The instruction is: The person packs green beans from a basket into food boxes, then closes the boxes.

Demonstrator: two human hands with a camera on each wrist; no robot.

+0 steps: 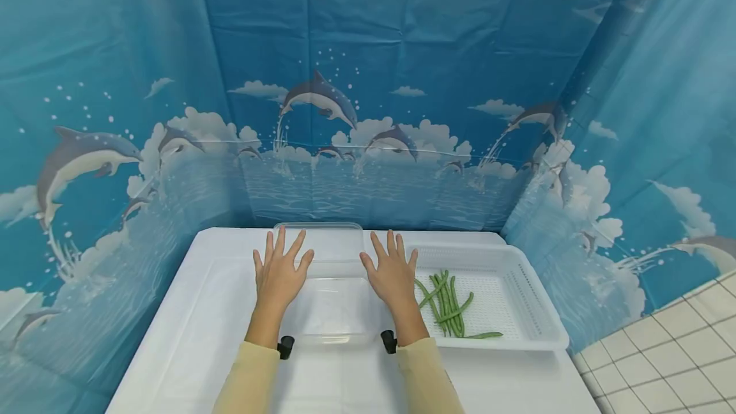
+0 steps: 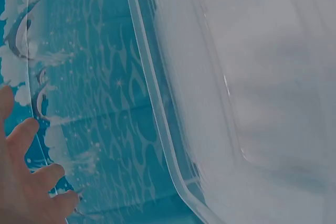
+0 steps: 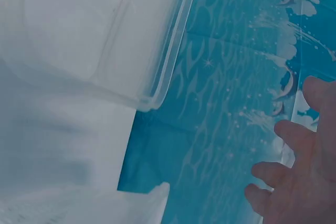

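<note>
Both hands are held out with fingers spread and nothing in them. My left hand point(image 1: 280, 278) hovers over the left side of a clear plastic container point(image 1: 333, 305) in the head view. Over that container's right side, close to a white basket, is my right hand point(image 1: 393, 273). Green beans point(image 1: 448, 305) lie in a loose bunch in the white perforated basket point(image 1: 535, 302). The left wrist view shows the left hand's fingers point(image 2: 50, 177) apart from the clear container's rim point(image 2: 152, 87). In the right wrist view the right hand's fingers point(image 3: 294, 140) likewise touch nothing.
A white table point(image 1: 201, 337) carries the container and basket. A blue dolphin-print curtain point(image 1: 368, 190) encloses the back and both sides. White tiles point(image 1: 673, 350) show at the lower right. Each wrist bears a small black device point(image 1: 285, 347).
</note>
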